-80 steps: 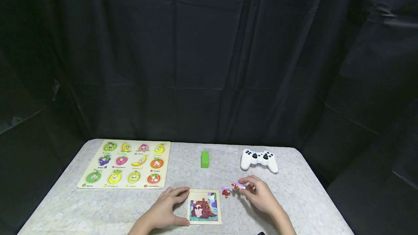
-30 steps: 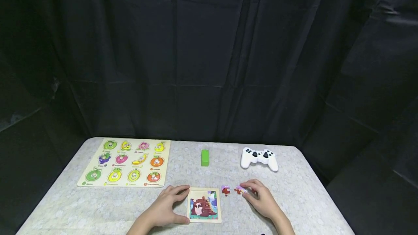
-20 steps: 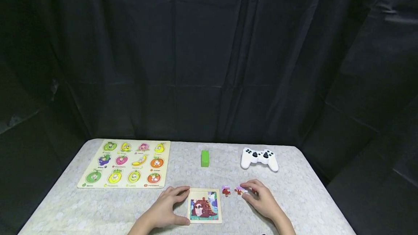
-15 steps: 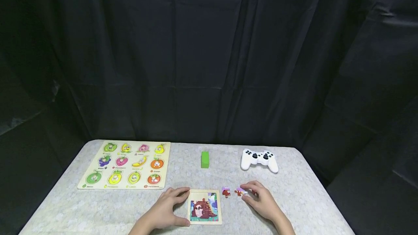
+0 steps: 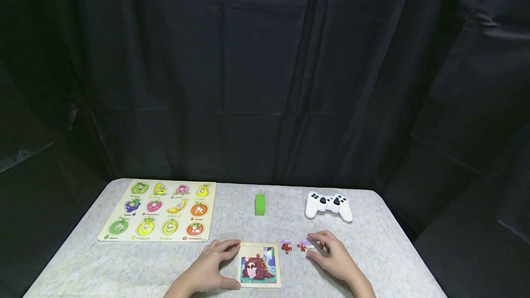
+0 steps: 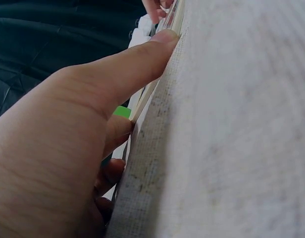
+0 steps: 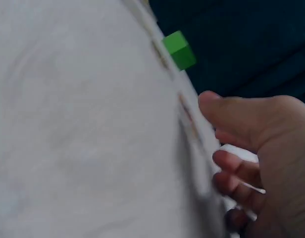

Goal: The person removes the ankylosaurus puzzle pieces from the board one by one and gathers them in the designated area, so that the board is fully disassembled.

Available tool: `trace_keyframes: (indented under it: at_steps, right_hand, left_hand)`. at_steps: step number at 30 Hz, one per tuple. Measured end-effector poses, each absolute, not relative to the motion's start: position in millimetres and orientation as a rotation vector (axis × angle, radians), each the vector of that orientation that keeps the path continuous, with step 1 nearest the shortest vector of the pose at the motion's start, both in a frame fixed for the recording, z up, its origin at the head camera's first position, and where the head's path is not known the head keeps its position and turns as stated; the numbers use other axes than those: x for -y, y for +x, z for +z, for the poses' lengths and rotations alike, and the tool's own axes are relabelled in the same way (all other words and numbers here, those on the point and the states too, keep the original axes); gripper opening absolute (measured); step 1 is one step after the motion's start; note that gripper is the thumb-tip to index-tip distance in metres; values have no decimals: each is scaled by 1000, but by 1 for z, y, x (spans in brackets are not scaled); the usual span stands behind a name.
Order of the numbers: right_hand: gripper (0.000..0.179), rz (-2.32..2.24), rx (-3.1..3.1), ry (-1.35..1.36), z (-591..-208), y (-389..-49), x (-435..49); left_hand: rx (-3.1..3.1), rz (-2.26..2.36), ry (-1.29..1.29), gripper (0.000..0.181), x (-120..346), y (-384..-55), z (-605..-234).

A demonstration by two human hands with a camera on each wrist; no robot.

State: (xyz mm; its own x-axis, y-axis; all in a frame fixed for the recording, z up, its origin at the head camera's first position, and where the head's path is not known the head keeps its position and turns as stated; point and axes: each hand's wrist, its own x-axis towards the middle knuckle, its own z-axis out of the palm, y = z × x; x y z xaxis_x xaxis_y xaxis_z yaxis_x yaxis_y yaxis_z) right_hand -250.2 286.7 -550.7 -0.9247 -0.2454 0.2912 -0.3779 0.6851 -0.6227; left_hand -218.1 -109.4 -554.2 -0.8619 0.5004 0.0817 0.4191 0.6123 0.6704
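My left hand [image 5: 211, 266] spans the left side of a small wooden jigsaw puzzle tray [image 5: 260, 244], index finger at the upper corner and thumb at the lower one. In the left wrist view the thumb [image 6: 137, 62] presses along the tray's edge. Pieces inside form a brown-haired figure, with bare wood at upper left. Right of the tray lies a red and purple puzzle piece [image 5: 286, 246], then a second puzzle piece [image 5: 305, 245]. My right hand [image 5: 333, 256] is beside that second one, thumb and index finger parted around its right end. Another reddish bit shows behind the fingers, mostly hidden.
A fruit peg puzzle board [image 5: 161, 210] lies at the back left. Behind the tray is a green block [image 5: 259, 205], and a white game controller [image 5: 328, 206] sits at the back right. A dark curtain [image 5: 256, 82] hangs beyond the table's far edge.
My right hand has brought the second puzzle piece down onto the table, slightly nearer me, and its fingers have now parted from it. The left hand has stayed at the tray.
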Motion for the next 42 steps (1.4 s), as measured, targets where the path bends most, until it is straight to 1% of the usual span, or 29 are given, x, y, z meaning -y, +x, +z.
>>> trace_keyframes:
  at_steps: [4,9,13,16,21,25,29,42]
  right_hand:
    - [40,1074,2650,557,-537,-245,-279]
    - [36,1175,2617,739,-521,-243,-249]
    - [34,1218,2661,871,-517,-243,-222]
    - [34,1229,2701,912,-517,-242,-205]
    - [30,1231,2761,882,-523,-240,-188]
    - [23,1204,2793,858,-534,-237,-184]
    - [15,1148,2797,893,-541,-236,-182]
    - [9,1164,2785,854,-549,-237,-180]
  left_hand:
    - [-2723,1072,774,100,109,-216,-554]
    - [-2716,1081,780,101,109,-216,-553]
    - [-2714,1089,793,100,109,-217,-552]
    - [-2718,1088,797,100,110,-218,-553]
    - [-2717,1085,785,101,111,-219,-553]
    - [-2718,1078,786,100,110,-219,-553]
    - [-2723,1071,795,100,109,-218,-553]
    - [-2717,1095,786,100,110,-217,-553]
